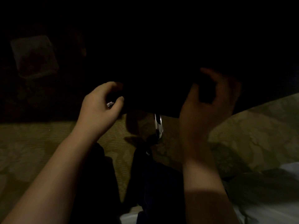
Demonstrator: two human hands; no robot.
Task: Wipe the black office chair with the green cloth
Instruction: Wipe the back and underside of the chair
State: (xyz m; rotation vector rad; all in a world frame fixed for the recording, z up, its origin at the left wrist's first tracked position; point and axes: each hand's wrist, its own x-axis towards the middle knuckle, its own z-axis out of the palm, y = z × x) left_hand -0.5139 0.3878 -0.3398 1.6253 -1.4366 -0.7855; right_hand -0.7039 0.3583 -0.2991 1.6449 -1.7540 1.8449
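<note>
The black office chair (161,62) fills the upper part of the dim head view as one dark mass, with its chrome post (158,126) showing below it. My left hand (100,104) is at the chair's lower left edge, with its fingers and thumb curled round that edge and a small white glint in the palm. My right hand (208,102) is raised in front of the chair's lower right edge, its fingers and thumb curled apart. The gap between them is too dark to show whether they hold anything. I cannot see a green cloth.
A patterned olive carpet (48,143) lies below the chair. My dark trouser legs (153,183) reach toward the post. Something white (288,183) lies at the lower right. A pale square container (34,57) sits dimly at the upper left.
</note>
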